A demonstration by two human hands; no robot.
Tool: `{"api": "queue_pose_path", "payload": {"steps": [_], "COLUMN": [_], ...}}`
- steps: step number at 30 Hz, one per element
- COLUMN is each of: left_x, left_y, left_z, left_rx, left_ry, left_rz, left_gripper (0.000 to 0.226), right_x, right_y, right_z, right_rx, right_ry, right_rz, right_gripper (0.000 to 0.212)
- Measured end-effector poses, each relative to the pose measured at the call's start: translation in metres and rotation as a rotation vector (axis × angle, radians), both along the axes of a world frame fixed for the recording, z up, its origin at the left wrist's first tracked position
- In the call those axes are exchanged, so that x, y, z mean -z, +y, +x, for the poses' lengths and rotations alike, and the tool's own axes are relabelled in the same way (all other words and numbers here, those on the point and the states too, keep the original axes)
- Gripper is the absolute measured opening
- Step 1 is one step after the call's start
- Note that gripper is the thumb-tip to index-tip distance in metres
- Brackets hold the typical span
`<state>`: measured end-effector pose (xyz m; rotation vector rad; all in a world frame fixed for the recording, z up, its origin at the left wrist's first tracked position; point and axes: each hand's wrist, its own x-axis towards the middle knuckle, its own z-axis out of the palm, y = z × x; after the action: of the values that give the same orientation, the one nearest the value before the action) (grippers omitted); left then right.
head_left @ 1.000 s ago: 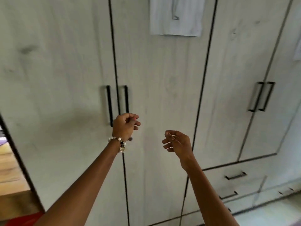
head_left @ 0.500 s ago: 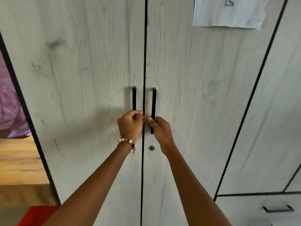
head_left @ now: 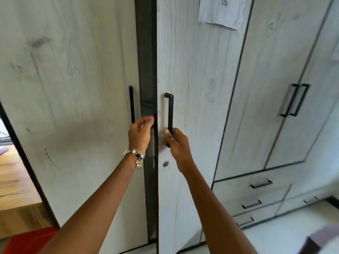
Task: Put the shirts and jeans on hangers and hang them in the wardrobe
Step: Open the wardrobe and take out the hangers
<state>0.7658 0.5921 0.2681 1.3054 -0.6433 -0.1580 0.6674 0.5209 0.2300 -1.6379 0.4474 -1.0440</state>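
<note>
In the head view, the wardrobe (head_left: 192,74) filled nearly the whole picture: pale grey wood-grain doors with thin black edges and upright black bar handles. The left door (head_left: 73,88) and the right door (head_left: 192,125) of the pair in front of us stood slightly parted, with a narrow dark gap (head_left: 146,70) between them running from top to bottom; we could not make out anything inside it. The left door carried dark smudges and scratches. A round lock (head_left: 165,164) sat on the right door just below its handle. A sheet of paper (head_left: 222,11) with a faint drawing was stuck high on the right door.

Our left hand (head_left: 140,133), a beaded bracelet (head_left: 135,154) at its wrist, had its fingers curled at the lower end of the left handle (head_left: 131,103), the fingertips reaching over the edge of that door into the gap. Our right hand (head_left: 176,140), with a ring on one finger, was wrapped around the lower part of the right handle (head_left: 170,110), thumb pointing up along the bar.

To the right stood another pair of closed doors (head_left: 275,88) with paired handles, and drawers (head_left: 256,195) beneath them. At the lower left a red thing (head_left: 27,241) and a wooden surface (head_left: 14,180) showed past the wardrobe's side.
</note>
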Motion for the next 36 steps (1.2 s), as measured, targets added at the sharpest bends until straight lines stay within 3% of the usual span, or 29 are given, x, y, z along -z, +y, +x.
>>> {"api": "queue_pose_path", "payload": {"steps": [11, 17, 26, 31, 36], "left_x": [0.010, 0.014, 0.015, 0.020, 0.030], "left_y": [-0.011, -0.060, -0.154, -0.190, -0.206], "left_z": [-0.165, -0.238, -0.341, -0.358, -0.355], "left_rx": [0.328, 0.388, 0.196, 0.223, 0.255], "left_ry": [-0.195, -0.582, -0.754, -0.812, -0.860], "left_rz": [-0.147, -0.109, 0.037, 0.126, 0.218], "left_gripper": [0.015, 0.052, 0.073, 0.070, 0.078], "right_x": [-0.010, -0.005, -0.016, -0.019, -0.020], "right_y": [0.014, -0.031, -0.120, -0.154, -0.171], "right_z": [-0.166, -0.252, -0.345, -0.373, -0.376], "right_rx": [0.234, 0.294, 0.324, 0.247, 0.313], "right_ry": [-0.111, -0.113, -0.099, -0.149, -0.215], "right_rz": [0.060, 0.053, 0.243, 0.461, 0.576], "right_gripper": [0.027, 0.025, 0.031, 0.030, 0.034]}}
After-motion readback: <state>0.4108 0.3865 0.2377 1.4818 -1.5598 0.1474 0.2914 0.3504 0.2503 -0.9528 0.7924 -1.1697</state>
